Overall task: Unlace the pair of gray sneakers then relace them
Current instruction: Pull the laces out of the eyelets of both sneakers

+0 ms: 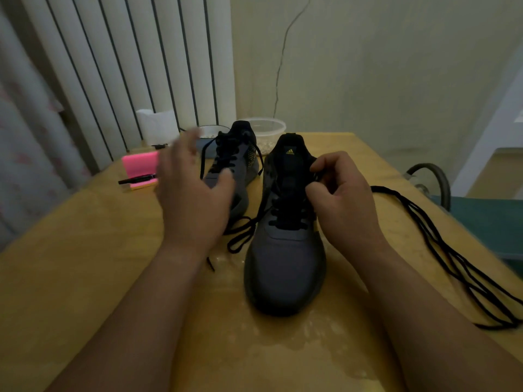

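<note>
Sneakers: both are set on wooden table [85, 278], near its middle, side by side w/ one farther back. L to R: L hand [192, 193] is held spread & blurred over far sneaker [235, 154], nothing gripped. Far sneaker is seen laced thru most rows, ends loose & untied. Its long axis runs front-to-back, toe toward the person, angled slightly L. Near sneaker [285, 264] is stood upright, toe pointed at the person, heel & tongue away. Its lace [285, 219] is threaded thru lower rows only; upper eyelets look bare, tho light is dim. R hand [342, 199] is curled at upper R eyelets, lace pinched btwn thumb & fingers. Long black lace bundle [452, 264] is laid far R; whether it's the same lace can't be told. Judged approx mid-task: unlacing vs relacing can't be settled; far sneaker prob. left to do.
</note>
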`<action>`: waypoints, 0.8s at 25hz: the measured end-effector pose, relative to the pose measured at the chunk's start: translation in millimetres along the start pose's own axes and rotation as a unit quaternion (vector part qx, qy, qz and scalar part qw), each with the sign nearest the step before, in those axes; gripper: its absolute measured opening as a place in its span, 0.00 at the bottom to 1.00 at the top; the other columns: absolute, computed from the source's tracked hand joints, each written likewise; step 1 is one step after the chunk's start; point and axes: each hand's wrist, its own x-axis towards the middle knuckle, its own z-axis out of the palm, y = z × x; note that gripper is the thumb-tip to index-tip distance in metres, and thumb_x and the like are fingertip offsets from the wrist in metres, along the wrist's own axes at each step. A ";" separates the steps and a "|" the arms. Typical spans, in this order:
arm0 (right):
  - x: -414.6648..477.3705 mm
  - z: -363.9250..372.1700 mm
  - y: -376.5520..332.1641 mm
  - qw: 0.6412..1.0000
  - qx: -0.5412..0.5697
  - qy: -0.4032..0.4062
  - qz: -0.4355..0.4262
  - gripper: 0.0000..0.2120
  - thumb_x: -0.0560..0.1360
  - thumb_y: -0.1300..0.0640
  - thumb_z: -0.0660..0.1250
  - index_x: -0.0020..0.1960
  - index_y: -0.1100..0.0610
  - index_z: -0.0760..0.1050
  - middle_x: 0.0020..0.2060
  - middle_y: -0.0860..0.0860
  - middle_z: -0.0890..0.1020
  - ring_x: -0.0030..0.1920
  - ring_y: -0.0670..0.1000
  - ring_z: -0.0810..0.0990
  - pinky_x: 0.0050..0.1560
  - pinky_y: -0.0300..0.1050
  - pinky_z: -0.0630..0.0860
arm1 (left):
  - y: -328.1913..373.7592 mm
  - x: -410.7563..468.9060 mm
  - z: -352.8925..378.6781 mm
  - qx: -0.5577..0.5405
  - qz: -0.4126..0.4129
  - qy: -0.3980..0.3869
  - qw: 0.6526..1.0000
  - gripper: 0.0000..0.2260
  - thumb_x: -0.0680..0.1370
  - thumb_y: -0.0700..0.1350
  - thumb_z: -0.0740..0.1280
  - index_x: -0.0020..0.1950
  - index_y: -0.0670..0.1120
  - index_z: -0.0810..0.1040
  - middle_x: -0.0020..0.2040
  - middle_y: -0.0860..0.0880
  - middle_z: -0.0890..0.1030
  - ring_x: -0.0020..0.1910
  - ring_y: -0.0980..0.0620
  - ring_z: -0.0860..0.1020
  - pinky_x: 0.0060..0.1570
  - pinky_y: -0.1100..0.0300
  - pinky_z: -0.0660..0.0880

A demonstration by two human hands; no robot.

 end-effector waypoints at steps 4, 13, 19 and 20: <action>0.8 -0.6 2.7 0.999 -0.035 -0.021 -0.011 0.10 0.77 0.63 0.67 0.53 0.49 0.75 0.35 0.46 0.76 0.35 0.43 0.73 0.35 0.34 0.70 | 13.1 -16.9 15.9 0.000 0.012 -0.205 0.979 0.12 0.81 0.62 0.66 0.45 0.55 0.77 0.40 0.56 0.79 0.42 0.57 0.78 0.49 0.48 0.75; 0.7 6.3 -8.0 0.952 -0.293 -0.051 -0.071 0.03 0.78 0.53 0.63 0.48 0.51 0.75 0.41 0.45 0.70 0.44 0.50 0.71 0.36 0.42 0.63 | 17.9 -16.6 28.6 -0.143 -0.084 -0.213 0.963 0.07 0.83 0.49 0.69 0.60 0.53 0.74 0.47 0.54 0.78 0.44 0.62 0.77 0.40 0.71 0.73; -4.2 11.2 -21.9 0.919 -0.393 -0.016 -0.020 0.17 0.84 0.44 0.56 0.45 0.54 0.74 0.42 0.49 0.71 0.45 0.54 0.73 0.39 0.49 0.68 | 17.0 -15.0 27.0 -0.124 -0.059 -0.255 0.957 0.11 0.82 0.45 0.68 0.62 0.55 0.72 0.42 0.49 0.79 0.39 0.55 0.78 0.37 0.66 0.73; -3.8 13.5 -23.9 0.909 -0.417 -0.015 -0.006 0.18 0.84 0.41 0.56 0.47 0.53 0.74 0.43 0.49 0.73 0.46 0.54 0.74 0.41 0.50 0.72 | 16.3 -15.4 26.6 -0.120 -0.054 -0.263 0.956 0.11 0.82 0.44 0.68 0.62 0.55 0.72 0.42 0.48 0.79 0.38 0.56 0.77 0.37 0.64 0.72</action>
